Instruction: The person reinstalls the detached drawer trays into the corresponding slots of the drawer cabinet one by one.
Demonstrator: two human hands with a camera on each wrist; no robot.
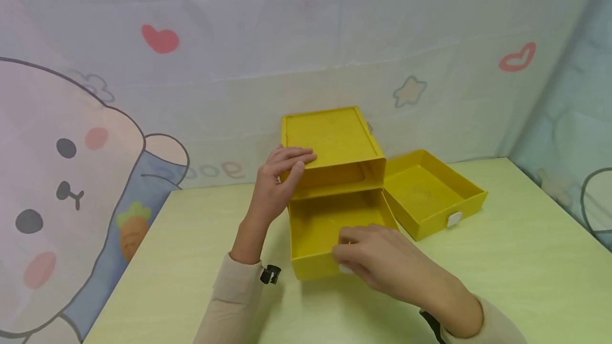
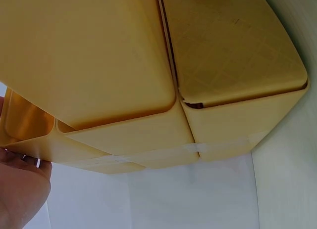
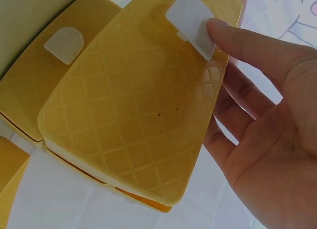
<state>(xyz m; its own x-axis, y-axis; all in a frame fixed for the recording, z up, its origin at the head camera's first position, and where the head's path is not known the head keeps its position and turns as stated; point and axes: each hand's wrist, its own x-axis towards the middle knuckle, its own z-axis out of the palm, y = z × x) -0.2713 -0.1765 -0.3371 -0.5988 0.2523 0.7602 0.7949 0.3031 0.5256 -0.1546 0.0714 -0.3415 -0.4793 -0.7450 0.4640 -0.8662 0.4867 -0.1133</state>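
Observation:
A yellow drawer cabinet (image 1: 330, 137) stands on the table, its top slot without a drawer. Below that slot a yellow drawer (image 1: 306, 269) is pulled partway out. My right hand (image 1: 382, 261) pinches this drawer's front wall. In the right wrist view the thumb lies against the white knob (image 3: 190, 23), with the other fingers behind the diamond-patterned front. My left hand (image 1: 274, 185) rests on the cabinet's upper left corner, fingers extended over the top. The left wrist view shows that hand (image 2: 25, 189) at the cabinet's edge.
A second yellow drawer (image 1: 451, 227), out of the cabinet, lies on the table (image 1: 526, 259) to the right. Under the pulled drawer, a lower drawer with a white knob (image 3: 64, 43) is closed. A patterned cloth (image 1: 268, 31) hangs behind the table.

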